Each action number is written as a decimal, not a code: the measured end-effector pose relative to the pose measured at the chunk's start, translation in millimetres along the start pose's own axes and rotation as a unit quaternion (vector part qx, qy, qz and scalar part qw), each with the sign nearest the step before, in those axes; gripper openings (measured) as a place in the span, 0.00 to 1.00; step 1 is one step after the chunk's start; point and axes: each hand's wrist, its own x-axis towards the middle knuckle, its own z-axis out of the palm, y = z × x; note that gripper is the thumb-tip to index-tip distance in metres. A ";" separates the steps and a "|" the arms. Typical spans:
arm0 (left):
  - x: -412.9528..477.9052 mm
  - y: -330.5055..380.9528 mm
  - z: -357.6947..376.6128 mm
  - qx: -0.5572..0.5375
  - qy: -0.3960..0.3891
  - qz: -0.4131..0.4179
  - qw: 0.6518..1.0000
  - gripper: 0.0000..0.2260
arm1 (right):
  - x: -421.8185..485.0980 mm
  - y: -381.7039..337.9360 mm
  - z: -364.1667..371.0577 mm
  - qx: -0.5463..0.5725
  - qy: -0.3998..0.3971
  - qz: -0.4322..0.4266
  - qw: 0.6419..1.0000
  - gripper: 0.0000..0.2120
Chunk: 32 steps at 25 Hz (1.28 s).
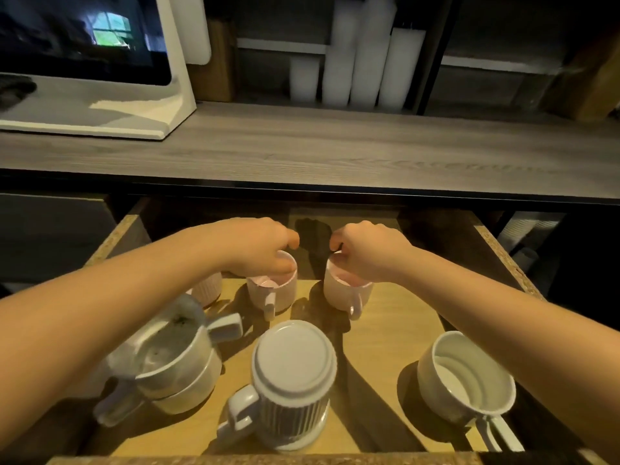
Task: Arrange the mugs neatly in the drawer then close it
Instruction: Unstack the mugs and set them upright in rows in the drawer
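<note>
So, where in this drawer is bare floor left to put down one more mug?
Bare floor lies between the upside-down mug and the wide white mug, and between the right pink mug and the drawer's right wall. The left is crowded: stacked mugs, left pink mug.

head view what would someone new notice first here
Two hands reach into the open drawer: the left hand pinches the rim of the left pink mug, the right hand that of the right pink mug, side by side. In front of them, a ribbed mug stands upside down.
</note>
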 end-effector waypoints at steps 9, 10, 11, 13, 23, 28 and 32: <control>-76.8 -43.6 -10.2 -0.028 -0.064 -0.035 0.997 0.22 | -6.2 -81.9 -18.8 0.023 -0.016 -0.141 0.990 0.17; -83.9 -49.5 -9.7 -0.039 -0.069 -0.039 0.996 0.22 | -5.9 -88.8 -18.7 0.020 -0.025 -0.151 0.988 0.17; -90.8 -56.1 -8.5 -0.049 -0.071 -0.042 0.995 0.22 | -5.4 -95.8 -18.4 0.016 -0.035 -0.159 0.986 0.17; -100.6 -66.5 -4.6 -0.063 -0.074 -0.044 0.994 0.22 | -4.7 -105.5 -17.1 0.008 -0.053 -0.174 0.983 0.17; -120.6 -85.9 15.7 -0.169 -0.091 -0.042 0.981 0.20 | -9.2 -123.7 -7.0 0.069 -0.133 -0.213 0.966 0.15; -126.0 -80.4 23.3 -0.193 -0.110 -0.028 0.975 0.31 | -10.5 -120.9 -2.5 0.048 -0.163 -0.237 0.956 0.14; -129.1 -78.7 28.6 -0.178 -0.121 -0.014 0.976 0.40 | -13.4 -119.6 -2.5 0.049 -0.173 -0.251 0.951 0.14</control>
